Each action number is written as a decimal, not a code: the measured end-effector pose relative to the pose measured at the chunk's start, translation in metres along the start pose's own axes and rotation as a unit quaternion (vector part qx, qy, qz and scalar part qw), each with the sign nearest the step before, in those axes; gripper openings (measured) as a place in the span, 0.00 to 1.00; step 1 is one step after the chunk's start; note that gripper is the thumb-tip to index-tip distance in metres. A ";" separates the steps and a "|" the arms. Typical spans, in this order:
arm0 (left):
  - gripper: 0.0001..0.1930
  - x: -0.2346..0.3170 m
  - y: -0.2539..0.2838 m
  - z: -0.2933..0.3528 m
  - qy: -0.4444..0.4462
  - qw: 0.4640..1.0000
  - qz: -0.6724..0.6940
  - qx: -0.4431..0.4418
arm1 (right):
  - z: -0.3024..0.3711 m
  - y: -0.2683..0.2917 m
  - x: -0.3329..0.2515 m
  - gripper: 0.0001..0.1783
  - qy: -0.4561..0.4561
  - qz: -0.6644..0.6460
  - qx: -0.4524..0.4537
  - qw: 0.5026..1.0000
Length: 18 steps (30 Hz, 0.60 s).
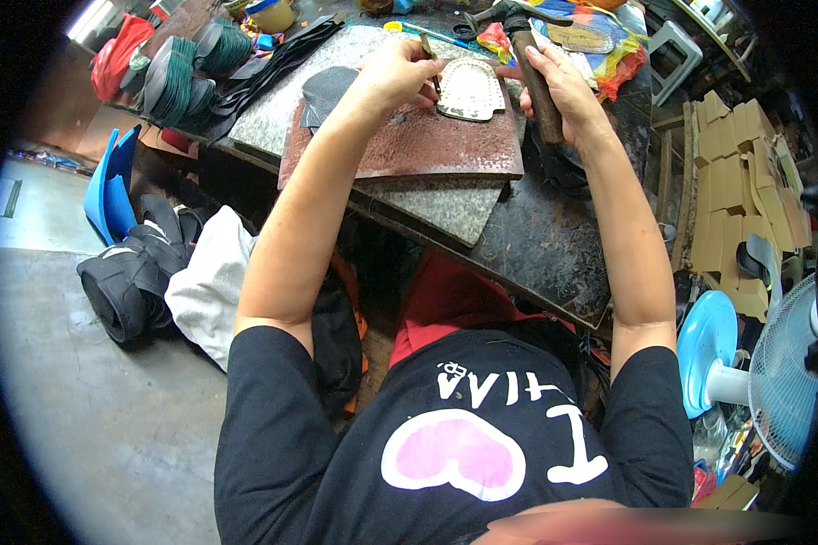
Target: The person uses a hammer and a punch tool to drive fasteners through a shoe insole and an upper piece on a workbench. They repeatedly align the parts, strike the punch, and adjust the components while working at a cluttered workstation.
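Left hand (404, 80) pinches slim tool (425, 44), just left of white curved piece (469, 89) lying on reddish-brown board (427, 150), worktop (547, 250). Right hand (568, 95) grips hammer (536, 82) by handle, head pointing away. Dark grey piece (325, 93) lies further left, partly behind forearm.

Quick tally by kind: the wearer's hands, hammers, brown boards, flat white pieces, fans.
Hands: 2 (left hand, right hand)
Hammer: 1
Brown board: 1
White piece: 1
Fan: 1
Total: 6
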<state>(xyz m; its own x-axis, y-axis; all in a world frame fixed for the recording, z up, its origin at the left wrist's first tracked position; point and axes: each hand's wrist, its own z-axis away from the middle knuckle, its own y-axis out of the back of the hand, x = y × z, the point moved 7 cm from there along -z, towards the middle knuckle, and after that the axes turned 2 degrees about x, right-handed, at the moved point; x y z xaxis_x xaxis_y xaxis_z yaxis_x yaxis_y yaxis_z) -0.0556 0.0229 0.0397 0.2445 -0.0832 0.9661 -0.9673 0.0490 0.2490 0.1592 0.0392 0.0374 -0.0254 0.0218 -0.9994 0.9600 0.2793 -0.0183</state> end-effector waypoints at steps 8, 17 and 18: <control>0.05 0.006 -0.005 -0.032 -0.170 0.975 0.050 0.131 | 0.041 0.006 -0.039 0.24 0.142 0.521 0.074 0.839; 0.05 -0.032 -0.015 -0.049 -0.082 0.976 0.138 0.146 | 0.064 0.002 -0.021 0.22 0.126 0.554 0.120 0.814; 0.05 -0.034 -0.015 -0.049 -0.073 0.973 0.165 0.145 | 0.064 0.003 -0.020 0.22 0.143 0.551 0.121 0.813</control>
<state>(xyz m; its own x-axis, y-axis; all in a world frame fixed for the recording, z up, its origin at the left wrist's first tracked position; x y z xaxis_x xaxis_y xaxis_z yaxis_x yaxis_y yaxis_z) -0.0464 0.0735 0.0069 -0.0750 -0.2513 0.9650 -0.9751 -0.1839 -0.1236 0.1805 -0.0215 0.0553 0.8574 0.3623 -0.3655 0.4690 -0.2576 0.8448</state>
